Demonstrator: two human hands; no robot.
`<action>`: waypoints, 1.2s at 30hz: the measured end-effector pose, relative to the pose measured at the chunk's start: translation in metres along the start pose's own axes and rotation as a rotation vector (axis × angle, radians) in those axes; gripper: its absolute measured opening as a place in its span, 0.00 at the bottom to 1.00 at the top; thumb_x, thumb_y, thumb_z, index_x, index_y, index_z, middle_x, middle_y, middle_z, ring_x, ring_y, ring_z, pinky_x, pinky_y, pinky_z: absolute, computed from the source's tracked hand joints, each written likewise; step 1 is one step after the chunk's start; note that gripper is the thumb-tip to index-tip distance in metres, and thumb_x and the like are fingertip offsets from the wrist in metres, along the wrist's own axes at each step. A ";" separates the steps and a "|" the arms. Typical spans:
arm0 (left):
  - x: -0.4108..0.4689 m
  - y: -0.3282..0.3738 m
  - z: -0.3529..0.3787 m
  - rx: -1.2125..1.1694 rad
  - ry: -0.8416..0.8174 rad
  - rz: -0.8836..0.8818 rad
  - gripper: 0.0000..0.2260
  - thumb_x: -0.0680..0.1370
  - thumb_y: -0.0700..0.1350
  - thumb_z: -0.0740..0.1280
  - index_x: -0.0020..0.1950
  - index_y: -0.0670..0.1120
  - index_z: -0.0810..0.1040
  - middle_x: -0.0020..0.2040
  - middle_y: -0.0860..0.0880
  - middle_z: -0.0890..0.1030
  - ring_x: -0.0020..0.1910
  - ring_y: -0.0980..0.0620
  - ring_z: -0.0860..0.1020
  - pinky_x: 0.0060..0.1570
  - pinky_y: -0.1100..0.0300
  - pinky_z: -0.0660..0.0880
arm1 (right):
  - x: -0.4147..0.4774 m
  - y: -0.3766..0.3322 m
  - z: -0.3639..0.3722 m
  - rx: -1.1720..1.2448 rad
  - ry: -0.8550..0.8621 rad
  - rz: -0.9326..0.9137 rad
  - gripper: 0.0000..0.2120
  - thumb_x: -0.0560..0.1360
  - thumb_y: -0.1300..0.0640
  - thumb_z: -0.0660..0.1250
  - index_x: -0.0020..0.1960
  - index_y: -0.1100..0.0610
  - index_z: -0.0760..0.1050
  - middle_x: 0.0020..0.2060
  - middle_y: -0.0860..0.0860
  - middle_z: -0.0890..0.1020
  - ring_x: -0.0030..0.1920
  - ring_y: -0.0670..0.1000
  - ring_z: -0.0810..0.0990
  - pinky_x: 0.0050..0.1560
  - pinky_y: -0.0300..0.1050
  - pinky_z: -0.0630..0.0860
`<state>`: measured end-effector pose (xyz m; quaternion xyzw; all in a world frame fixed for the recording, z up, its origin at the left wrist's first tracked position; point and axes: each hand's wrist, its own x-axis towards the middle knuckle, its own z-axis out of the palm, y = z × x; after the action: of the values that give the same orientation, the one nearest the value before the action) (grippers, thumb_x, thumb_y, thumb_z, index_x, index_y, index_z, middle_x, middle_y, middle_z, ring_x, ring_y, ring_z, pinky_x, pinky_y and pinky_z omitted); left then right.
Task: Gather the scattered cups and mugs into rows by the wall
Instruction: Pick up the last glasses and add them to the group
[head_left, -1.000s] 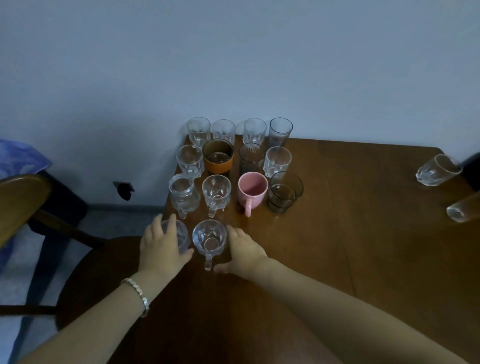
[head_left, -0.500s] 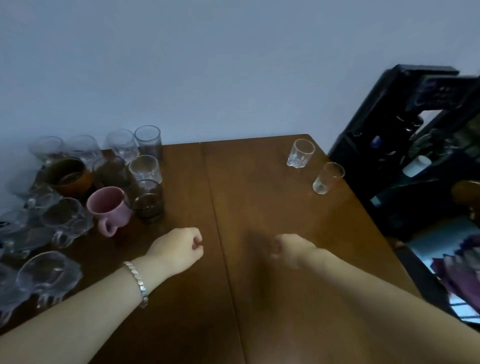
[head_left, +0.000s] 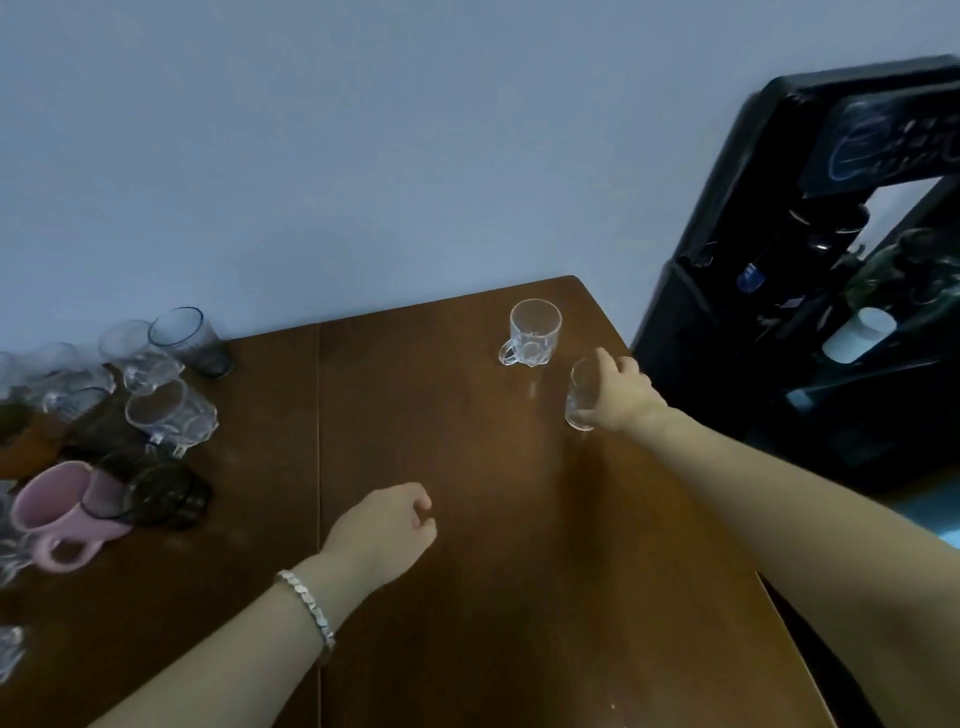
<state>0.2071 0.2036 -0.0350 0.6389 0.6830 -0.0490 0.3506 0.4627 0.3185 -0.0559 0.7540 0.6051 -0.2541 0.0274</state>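
The person is fetching the last stray cups from the far right corner of the wooden table. The right hand is wrapping its fingers around a tall clear glass near the table's right edge. I think the glass is just being picked up, but I cannot tell if it is off the wood yet.

The left hand is hovering over the middle of the table, curled loosely with nothing in it.

A clear glass mug is standing upright just beside the tall glass, closer to the wall. It looks empty, and so does the tall glass.

The other cups are sitting together at the left by the wall, with a pink mug at the front.

Next, the glass needs carrying left to the group without bumping anything. Then the mug needs fetching too.
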 end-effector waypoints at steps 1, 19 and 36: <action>0.006 0.005 -0.001 0.006 -0.003 -0.010 0.13 0.79 0.48 0.61 0.63 0.49 0.73 0.49 0.53 0.79 0.47 0.55 0.79 0.49 0.61 0.76 | 0.009 0.002 0.002 -0.008 -0.018 -0.023 0.46 0.72 0.48 0.71 0.77 0.52 0.44 0.74 0.58 0.58 0.71 0.62 0.64 0.67 0.57 0.69; 0.251 0.144 -0.030 0.031 0.150 0.089 0.55 0.66 0.52 0.77 0.77 0.51 0.39 0.79 0.50 0.44 0.78 0.45 0.50 0.73 0.43 0.58 | 0.032 0.070 -0.026 0.256 0.133 -0.147 0.37 0.63 0.46 0.77 0.68 0.43 0.65 0.62 0.44 0.71 0.56 0.48 0.77 0.53 0.44 0.79; 0.051 -0.017 -0.009 -0.070 0.335 0.018 0.41 0.64 0.60 0.75 0.71 0.51 0.61 0.64 0.55 0.69 0.62 0.55 0.73 0.57 0.60 0.75 | -0.069 -0.009 0.022 0.229 -0.004 -0.281 0.37 0.64 0.49 0.78 0.68 0.42 0.64 0.57 0.40 0.67 0.59 0.45 0.74 0.55 0.36 0.75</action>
<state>0.1912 0.2474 -0.0623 0.6315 0.7274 0.0851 0.2545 0.4371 0.2518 -0.0438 0.6598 0.6715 -0.3242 -0.0932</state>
